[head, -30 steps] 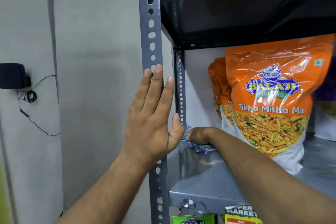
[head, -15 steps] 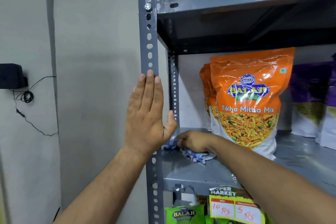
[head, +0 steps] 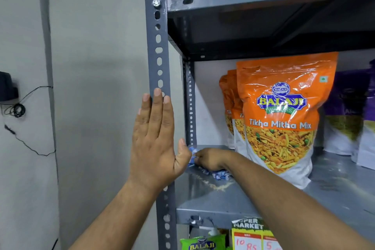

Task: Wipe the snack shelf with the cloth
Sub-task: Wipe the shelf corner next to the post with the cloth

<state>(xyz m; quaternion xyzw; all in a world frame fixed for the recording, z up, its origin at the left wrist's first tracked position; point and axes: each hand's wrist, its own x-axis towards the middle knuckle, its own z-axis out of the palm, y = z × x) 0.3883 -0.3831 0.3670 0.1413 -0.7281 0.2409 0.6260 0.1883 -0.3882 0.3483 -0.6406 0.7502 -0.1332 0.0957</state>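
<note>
Through the head camera, I am pressing my left hand (head: 156, 144) flat, fingers straight, against the upright post (head: 157, 50) at centre frame. My right hand (head: 210, 159) is bunching the cloth (head: 218, 174) on the shelf (head: 213, 199), just right of the post; crumbs (head: 216, 185) are lying just below it, nearer me.

Your left hand (head: 155, 144) lies flat against the rack's front upright (head: 159, 50), left of the shelf (head: 213, 199). Your right hand (head: 209, 160) rests on the cloth (head: 220, 175) at the shelf's back left corner. Right of it stand the snack bags (head: 282, 119), one behind another. Crumbs (head: 215, 185) lie in front of the cloth.
</note>
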